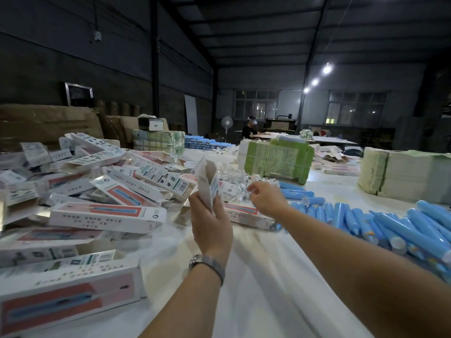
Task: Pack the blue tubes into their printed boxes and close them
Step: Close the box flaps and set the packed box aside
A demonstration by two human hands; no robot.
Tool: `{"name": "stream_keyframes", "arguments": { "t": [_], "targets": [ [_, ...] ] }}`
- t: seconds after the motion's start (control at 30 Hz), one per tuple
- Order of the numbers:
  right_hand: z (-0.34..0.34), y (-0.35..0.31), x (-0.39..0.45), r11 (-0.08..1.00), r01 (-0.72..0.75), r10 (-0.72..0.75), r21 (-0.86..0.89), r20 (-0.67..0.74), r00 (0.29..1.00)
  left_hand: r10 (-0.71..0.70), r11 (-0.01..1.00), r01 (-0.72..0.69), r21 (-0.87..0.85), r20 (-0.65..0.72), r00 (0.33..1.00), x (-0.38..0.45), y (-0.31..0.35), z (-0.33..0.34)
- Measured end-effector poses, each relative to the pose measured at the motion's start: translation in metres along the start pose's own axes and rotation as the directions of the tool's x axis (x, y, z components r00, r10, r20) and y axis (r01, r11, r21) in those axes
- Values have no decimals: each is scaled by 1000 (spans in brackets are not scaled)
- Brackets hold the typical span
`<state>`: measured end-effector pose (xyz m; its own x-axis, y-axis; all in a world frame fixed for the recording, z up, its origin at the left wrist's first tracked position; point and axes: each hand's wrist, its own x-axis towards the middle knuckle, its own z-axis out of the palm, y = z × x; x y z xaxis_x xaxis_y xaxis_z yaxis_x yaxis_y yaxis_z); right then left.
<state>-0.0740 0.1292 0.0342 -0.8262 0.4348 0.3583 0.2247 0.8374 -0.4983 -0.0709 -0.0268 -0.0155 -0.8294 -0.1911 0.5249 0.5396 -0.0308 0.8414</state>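
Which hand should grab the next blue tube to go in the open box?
Right. The left hand already grips the open box, while the right hand is free, reaching toward the blue tubes on that side.

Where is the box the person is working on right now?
In the head view, the open printed box stands upright near the middle, gripped by the left hand, between the pile of boxes on the left and the blue tubes on the right.
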Motion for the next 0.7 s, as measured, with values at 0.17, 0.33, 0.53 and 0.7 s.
{"name": "stream_keyframes", "arguments": {
  "t": [0.17,0.33,0.53,0.7],
  "targets": [
    [31,1,45,939,25,37,-344,173,984,52,998,-52,-25,13,999,4,-10,9],
    [55,-9,80,876,63,101,-477,310,945,16,999,-16,-43,-5,1000,11,-16,12],
    [62,1,77,938,-22,55,-345,87,995,70,997,-70,-16,6,998,14,-22,11],
    [18,-12,51,995,77,-64,56,-208,976,161,987,-162,4,60,985,9,-26,9]
  ]
}}
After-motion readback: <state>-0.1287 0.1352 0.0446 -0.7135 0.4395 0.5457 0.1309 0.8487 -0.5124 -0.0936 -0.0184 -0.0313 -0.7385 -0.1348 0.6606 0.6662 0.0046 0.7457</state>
